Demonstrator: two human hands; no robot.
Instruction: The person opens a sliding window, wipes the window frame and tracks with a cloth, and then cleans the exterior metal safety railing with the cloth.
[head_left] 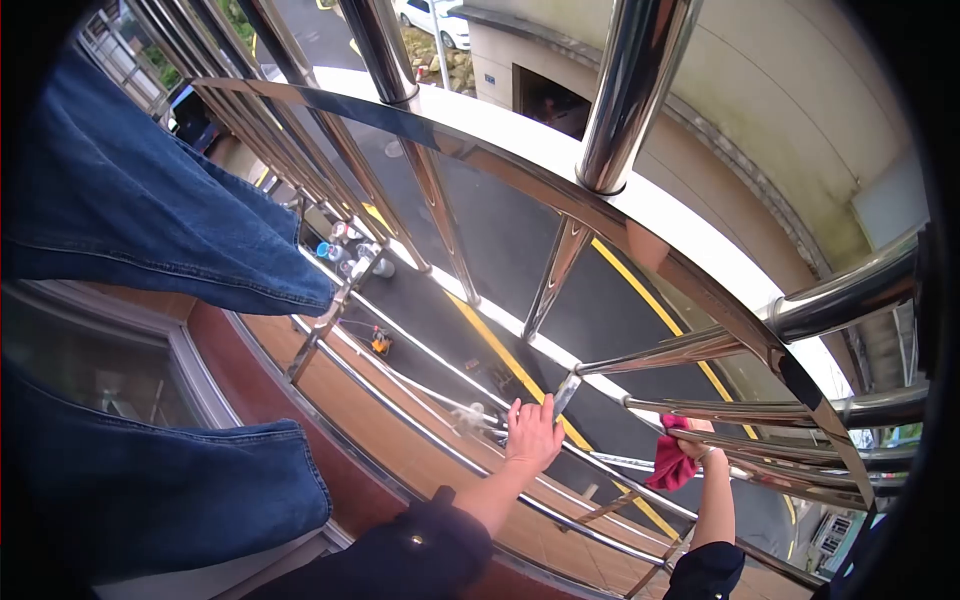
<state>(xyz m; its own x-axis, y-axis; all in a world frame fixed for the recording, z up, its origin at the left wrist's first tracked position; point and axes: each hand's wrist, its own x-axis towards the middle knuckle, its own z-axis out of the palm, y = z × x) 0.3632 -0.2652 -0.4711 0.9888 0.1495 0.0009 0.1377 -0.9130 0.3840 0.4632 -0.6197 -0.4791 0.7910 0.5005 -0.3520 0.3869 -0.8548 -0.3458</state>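
Observation:
My right hand (703, 447) is closed around a crumpled dark red cloth (671, 462), among the shiny metal bars (690, 408) at the lower right of the window guard. Part of the hand and some of the cloth are hidden behind a bar. Fingers apart and stretched forward, my left hand (534, 437) holds nothing beside a short metal upright (567, 393). Whether its fingertips touch the metal I cannot tell. Just left of it hangs a small whitish bundle (470, 416), too blurred to name.
Blue jeans (150, 200) hang at the left. Several plastic containers (350, 258) sit by the lower rails. A curved metal band (480, 155) crosses the upright bars. Far below lies a road with a yellow line (500, 350); a white car (440, 22) stands beyond.

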